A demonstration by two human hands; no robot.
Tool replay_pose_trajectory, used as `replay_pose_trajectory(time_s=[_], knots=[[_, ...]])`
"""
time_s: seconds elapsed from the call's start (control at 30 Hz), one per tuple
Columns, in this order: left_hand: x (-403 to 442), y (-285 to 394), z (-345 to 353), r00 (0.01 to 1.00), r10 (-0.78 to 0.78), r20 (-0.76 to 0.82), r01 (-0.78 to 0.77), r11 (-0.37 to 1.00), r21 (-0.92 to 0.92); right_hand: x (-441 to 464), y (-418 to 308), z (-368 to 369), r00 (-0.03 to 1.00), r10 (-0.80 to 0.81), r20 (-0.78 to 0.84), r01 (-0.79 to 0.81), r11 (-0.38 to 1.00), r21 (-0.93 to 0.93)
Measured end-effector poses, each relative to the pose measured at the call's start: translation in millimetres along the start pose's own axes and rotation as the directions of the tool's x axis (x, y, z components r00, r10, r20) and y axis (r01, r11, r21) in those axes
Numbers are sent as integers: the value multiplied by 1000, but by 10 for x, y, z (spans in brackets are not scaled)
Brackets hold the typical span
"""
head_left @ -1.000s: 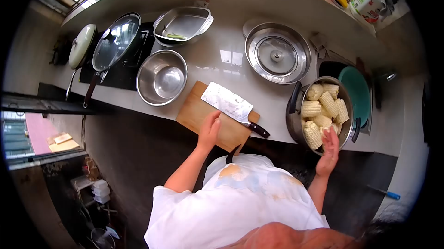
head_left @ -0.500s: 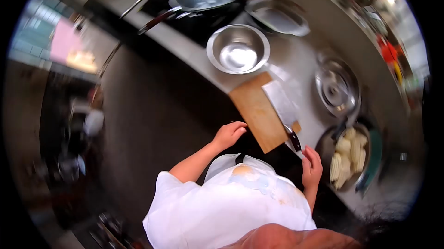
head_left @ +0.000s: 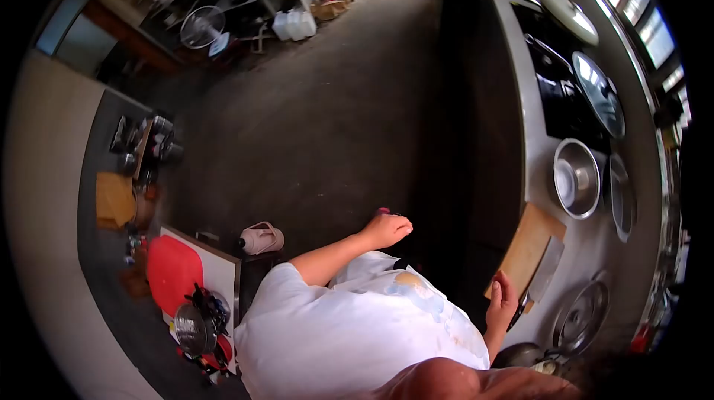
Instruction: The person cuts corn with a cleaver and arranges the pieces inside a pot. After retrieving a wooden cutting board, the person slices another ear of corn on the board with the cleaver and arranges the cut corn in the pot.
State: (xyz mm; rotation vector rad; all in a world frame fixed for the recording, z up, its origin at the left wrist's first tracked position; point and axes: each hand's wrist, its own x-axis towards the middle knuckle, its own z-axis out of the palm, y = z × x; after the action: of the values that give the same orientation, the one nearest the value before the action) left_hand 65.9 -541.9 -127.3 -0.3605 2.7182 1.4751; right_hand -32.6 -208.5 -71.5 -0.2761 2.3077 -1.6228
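Note:
My left hand (head_left: 387, 230) hangs in front of my white shirt, above the dark floor. Its fingers are loosely bent and I see nothing in them. On the right, by the counter edge, my right hand (head_left: 503, 299) has its fingers loosely extended and appears to hold nothing. Nearest to it are a wooden cutting board (head_left: 523, 253) and a cleaver (head_left: 548, 266) lying on the board, its dark handle partly behind the hand. Whether the fingertips touch the board I cannot tell. Beyond the board stands a steel bowl (head_left: 576, 178).
Along the right counter (head_left: 529, 110) are a pan with a glass lid (head_left: 599, 95), a steel lid (head_left: 581, 318) and an oval dish (head_left: 622, 195). At left stands a table with a red tray (head_left: 172, 273); a pink jug (head_left: 262, 239) is beside it. A fan (head_left: 202, 27) stands far off.
My view has turned left, so the counter, board and cleaver now lie at the right edge and the floor fills the middle. The bowl of pale food pieces has mostly left view.

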Motion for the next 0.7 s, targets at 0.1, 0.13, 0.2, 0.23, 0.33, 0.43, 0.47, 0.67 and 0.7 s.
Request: replay_pose_trajectory(time_s=[0.1,0.13,0.2,0.23,0.33,0.43,0.47,0.67,0.7], knots=[[-259,-255,-364,990,-82,-116,78,996,-44,325,-104,368,997,-39,61,38,999,15],[-330,-340,-501,985,-97,-143,91,995,-46,422,-173,520,991,-81,104,85,996,-35],[-451,-497,-787,959,-175,-224,156,983,-101,582,-334,884,985,-100,138,116,986,-120],[-495,-610,-947,950,-218,-222,188,971,-149,638,-456,1126,977,-159,139,181,970,-163],[-650,-1165,-1433,948,-204,-244,166,972,-167,692,-822,1838,962,-177,208,236,924,-302],[-625,-1519,-2004,945,-247,-215,206,959,-196,772,-1076,2536,964,-135,230,182,963,-201],[-640,-1571,-2176,954,-226,-198,190,964,-185,770,-1122,2702,968,-116,224,149,980,-134],[-153,-1926,-2826,974,-83,-209,72,996,-59,1021,-1306,3171,966,-28,259,87,972,-216],[-58,-1954,-2836,976,-72,-206,61,996,-59,1079,-1326,3196,965,-25,261,88,969,-232]])
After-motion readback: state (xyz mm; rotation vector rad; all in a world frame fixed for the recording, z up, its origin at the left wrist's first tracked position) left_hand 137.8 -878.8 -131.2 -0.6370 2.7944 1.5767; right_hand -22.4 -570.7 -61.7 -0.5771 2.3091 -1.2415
